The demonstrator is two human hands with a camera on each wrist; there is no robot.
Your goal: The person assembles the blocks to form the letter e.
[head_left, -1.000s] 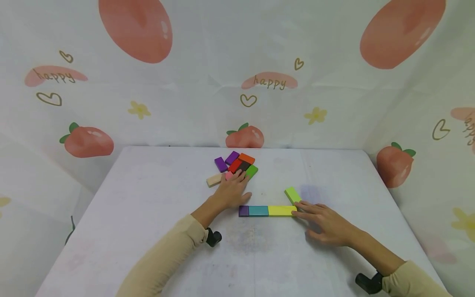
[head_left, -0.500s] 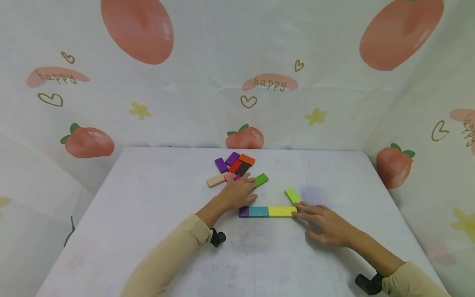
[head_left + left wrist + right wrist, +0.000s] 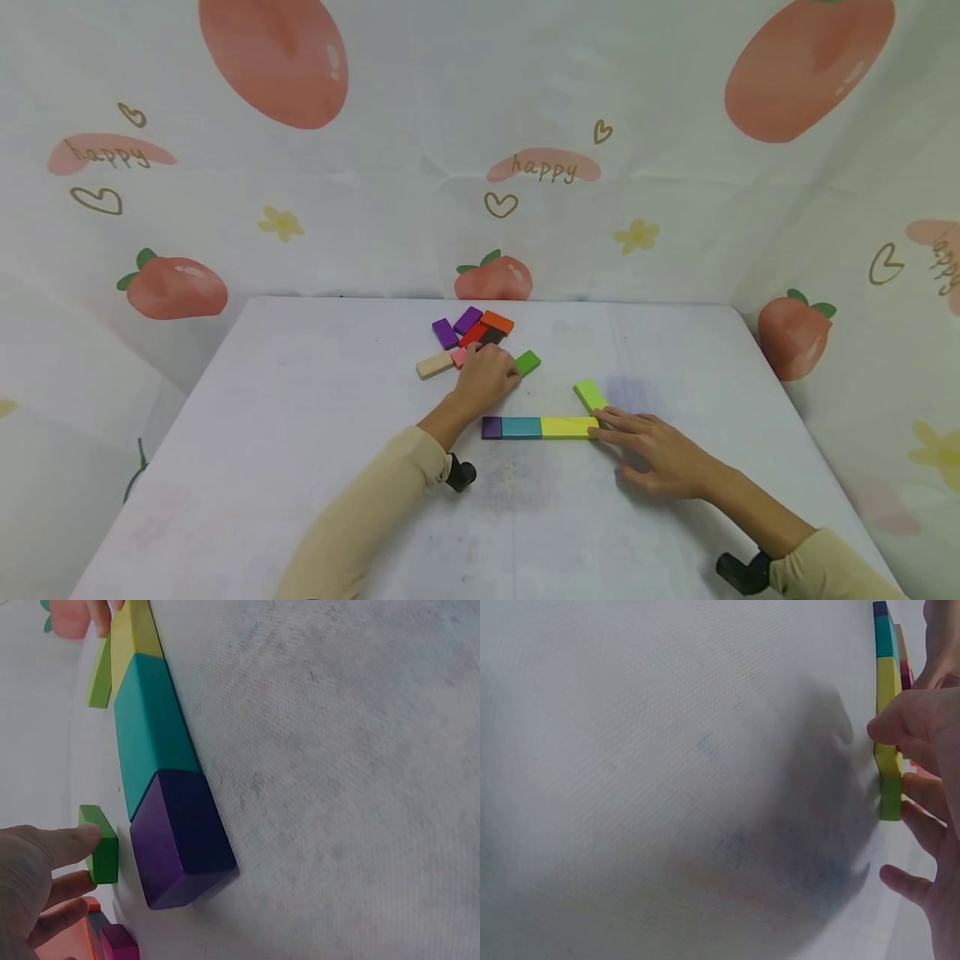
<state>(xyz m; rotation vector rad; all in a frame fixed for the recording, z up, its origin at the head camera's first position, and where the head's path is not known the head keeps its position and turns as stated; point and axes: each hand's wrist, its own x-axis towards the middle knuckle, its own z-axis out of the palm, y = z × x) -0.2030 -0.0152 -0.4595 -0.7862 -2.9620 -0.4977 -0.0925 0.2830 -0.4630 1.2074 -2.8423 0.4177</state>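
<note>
So the left hand point(image 3: 486, 382) has its fingers curled in, thumb and fingers pinching the green block point(image 3: 528, 363), which pokes out on its right side. The right hand point(image 3: 663, 457) is pretty relaxed, fingers spread, tips touching the yellow block point(image 3: 566, 428) and the lime block point(image 3: 589, 395). Yellow's in a row with the teal block point(image 3: 521, 428) and dark purple block point(image 3: 491, 428), just nearer than the left hand. Past that hand: the orange block point(image 3: 498, 322).
</note>
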